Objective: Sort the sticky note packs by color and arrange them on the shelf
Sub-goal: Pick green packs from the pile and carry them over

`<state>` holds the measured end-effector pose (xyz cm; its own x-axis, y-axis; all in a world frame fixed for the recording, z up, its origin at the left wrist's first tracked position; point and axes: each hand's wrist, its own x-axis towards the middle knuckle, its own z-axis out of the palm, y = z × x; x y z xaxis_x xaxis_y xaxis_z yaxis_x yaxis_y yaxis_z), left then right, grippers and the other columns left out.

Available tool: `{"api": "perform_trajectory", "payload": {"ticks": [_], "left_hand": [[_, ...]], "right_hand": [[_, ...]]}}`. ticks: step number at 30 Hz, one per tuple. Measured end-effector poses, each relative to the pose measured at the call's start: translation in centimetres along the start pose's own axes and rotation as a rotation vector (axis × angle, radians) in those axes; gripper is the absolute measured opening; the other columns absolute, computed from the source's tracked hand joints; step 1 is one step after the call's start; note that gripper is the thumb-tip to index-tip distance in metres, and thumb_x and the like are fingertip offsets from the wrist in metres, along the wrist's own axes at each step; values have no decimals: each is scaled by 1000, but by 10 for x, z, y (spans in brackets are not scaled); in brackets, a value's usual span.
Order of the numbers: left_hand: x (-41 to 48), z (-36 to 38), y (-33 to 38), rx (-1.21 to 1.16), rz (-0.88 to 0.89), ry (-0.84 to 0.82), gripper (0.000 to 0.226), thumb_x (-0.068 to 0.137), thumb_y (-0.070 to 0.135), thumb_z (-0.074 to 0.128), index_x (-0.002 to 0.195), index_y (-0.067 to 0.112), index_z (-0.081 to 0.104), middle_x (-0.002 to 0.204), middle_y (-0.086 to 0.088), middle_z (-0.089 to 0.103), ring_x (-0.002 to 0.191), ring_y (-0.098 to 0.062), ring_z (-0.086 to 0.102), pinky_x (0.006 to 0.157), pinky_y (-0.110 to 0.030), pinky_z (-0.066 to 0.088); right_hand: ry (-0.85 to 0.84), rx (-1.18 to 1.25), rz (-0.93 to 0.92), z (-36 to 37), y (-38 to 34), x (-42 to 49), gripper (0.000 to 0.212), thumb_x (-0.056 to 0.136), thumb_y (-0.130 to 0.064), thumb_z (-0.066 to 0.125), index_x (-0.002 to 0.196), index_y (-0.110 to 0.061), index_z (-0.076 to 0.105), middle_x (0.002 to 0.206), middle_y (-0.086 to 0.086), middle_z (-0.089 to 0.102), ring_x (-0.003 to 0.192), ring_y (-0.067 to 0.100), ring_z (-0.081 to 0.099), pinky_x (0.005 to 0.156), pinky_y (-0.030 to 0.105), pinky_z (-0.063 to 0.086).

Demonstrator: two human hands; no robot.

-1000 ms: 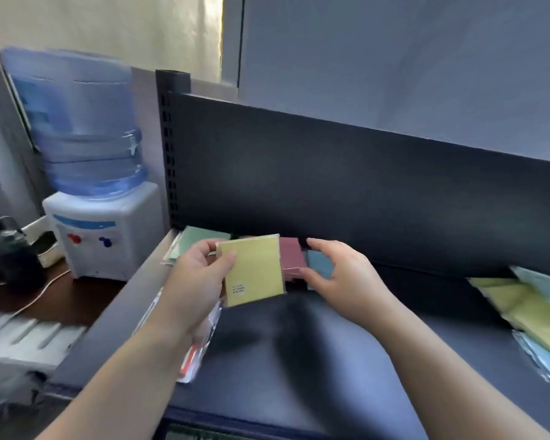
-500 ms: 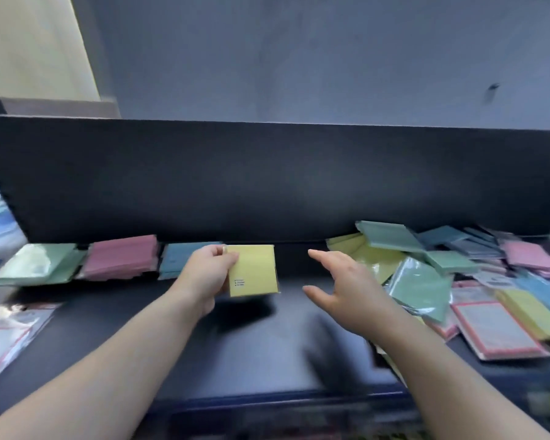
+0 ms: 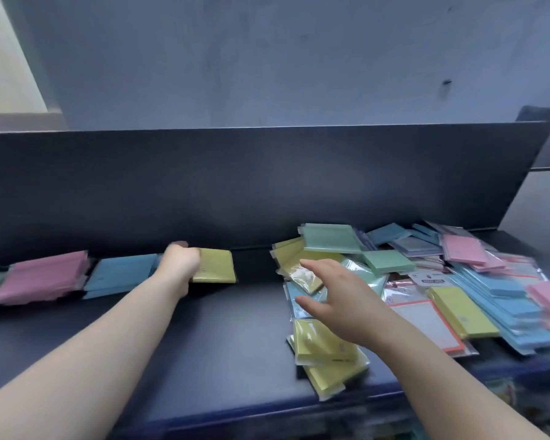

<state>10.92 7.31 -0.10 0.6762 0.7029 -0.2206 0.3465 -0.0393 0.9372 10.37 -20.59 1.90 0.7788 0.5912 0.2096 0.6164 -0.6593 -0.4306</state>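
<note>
Head view showed our left hand (image 3: 180, 265) closed on a yellow pack (image 3: 214, 266), set at the far edge of the shelf (image 3: 203, 344) just right of the blue stack (image 3: 121, 276) and pink stack (image 3: 41, 277). Our right hand (image 3: 340, 300) hung open and empty over the mixed pile (image 3: 426, 281) at right. We judged the glossy wrappers could slide, toppling the near yellow packs (image 3: 327, 350) off the front edge. The shelf was dark and matte, with a grey wall (image 3: 267, 58) behind.
</note>
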Motion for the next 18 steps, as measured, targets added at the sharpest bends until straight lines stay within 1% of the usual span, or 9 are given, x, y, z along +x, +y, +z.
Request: {"api": "perform_trajectory", "payload": {"ticks": [2, 3, 5, 6, 8, 11, 13, 15, 18], "left_hand": [[-2, 14, 7, 228, 124, 1, 61, 91, 21, 53, 146, 13, 30, 143, -13, 41, 129, -34, 40, 105, -38, 36], [-2, 23, 10, 335, 198, -1, 64, 91, 24, 54, 148, 14, 26, 146, -13, 37, 134, -34, 33, 108, -38, 32], [-6, 45, 20, 475, 345, -38, 64, 91, 28, 56, 147, 15, 28, 150, -13, 32, 139, -34, 22, 112, -37, 22], [-9, 56, 25, 516, 421, -79, 62, 91, 28, 56, 146, 15, 30, 150, -13, 31, 140, -33, 20, 112, -36, 19], [-17, 78, 32, 543, 547, -204, 56, 91, 29, 56, 143, 17, 36, 149, -11, 34, 140, -31, 21, 112, -34, 19], [-30, 106, 41, 599, 717, -358, 54, 91, 34, 57, 140, 21, 39, 146, -6, 37, 138, -27, 27, 111, -35, 25], [-36, 120, 44, 677, 779, -430, 60, 89, 41, 57, 142, 22, 36, 148, -5, 34, 138, -26, 26, 111, -35, 26], [-37, 132, 47, 763, 821, -476, 70, 86, 50, 58, 145, 23, 32, 152, -6, 27, 141, -26, 20, 114, -35, 24], [-34, 146, 56, 864, 844, -523, 82, 79, 60, 61, 146, 25, 29, 156, -6, 21, 144, -26, 15, 114, -36, 24]], "right_hand": [[5, -12, 35, -3, 8, 5, 62, 91, -43, 55, 146, -27, 31, 145, -12, 36, 131, 5, 34, 106, 19, 26], [7, -21, 53, -6, 12, 7, 62, 91, -43, 55, 146, -27, 31, 145, -12, 36, 132, 6, 34, 106, 19, 26], [13, -53, 82, -11, 19, 13, 62, 91, -42, 56, 146, -27, 31, 145, -11, 37, 132, 6, 34, 107, 20, 25], [13, -75, 98, -14, 23, 16, 62, 91, -42, 55, 146, -27, 31, 146, -11, 37, 132, 7, 34, 108, 21, 25], [18, -111, 143, -21, 32, 19, 62, 91, -43, 55, 146, -27, 31, 146, -10, 37, 132, 8, 35, 108, 22, 27], [48, -143, 218, -32, 47, 17, 62, 91, -42, 56, 145, -26, 32, 145, -9, 38, 130, 8, 38, 106, 23, 29], [60, -165, 267, -40, 56, 12, 62, 90, -41, 57, 145, -26, 33, 144, -9, 39, 130, 9, 38, 104, 22, 29], [61, -189, 310, -49, 64, 7, 62, 90, -37, 57, 146, -26, 32, 144, -9, 39, 130, 9, 37, 104, 23, 29], [34, -230, 354, -64, 76, 2, 63, 90, -31, 55, 147, -25, 29, 149, -8, 34, 134, 11, 34, 108, 26, 30]]}}
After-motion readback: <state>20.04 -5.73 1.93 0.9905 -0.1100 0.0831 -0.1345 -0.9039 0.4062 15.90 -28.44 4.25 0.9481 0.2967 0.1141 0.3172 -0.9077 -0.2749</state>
